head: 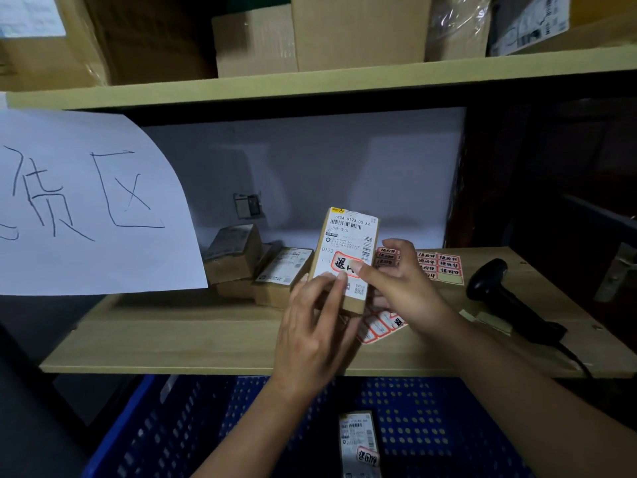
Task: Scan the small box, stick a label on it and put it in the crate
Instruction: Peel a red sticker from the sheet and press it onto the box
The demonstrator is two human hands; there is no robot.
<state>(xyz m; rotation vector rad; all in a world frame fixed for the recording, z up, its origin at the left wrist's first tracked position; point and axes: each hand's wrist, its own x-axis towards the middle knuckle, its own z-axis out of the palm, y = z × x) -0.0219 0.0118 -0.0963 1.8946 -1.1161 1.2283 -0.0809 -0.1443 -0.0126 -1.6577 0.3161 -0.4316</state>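
A small brown box (348, 236) with a white shipping label stands tilted above the wooden shelf (206, 339). My left hand (313, 326) grips its lower left side. A red-bordered sticker (346, 264) lies on the box's face, and the fingers of my right hand (400, 281) press on its right end. Behind my right hand lies a sheet of the same red stickers (439, 265). A black barcode scanner (499, 291) rests on the shelf at the right. Below the shelf is a blue crate (193, 426) with one labelled box (360, 443) inside.
Several more small brown boxes (262, 267) are stacked at the back of the shelf, left of the held box. A white paper sign (86, 201) hangs at the left. A second sticker sheet (379, 326) lies under my hands. Large cartons fill the upper shelf (310, 84).
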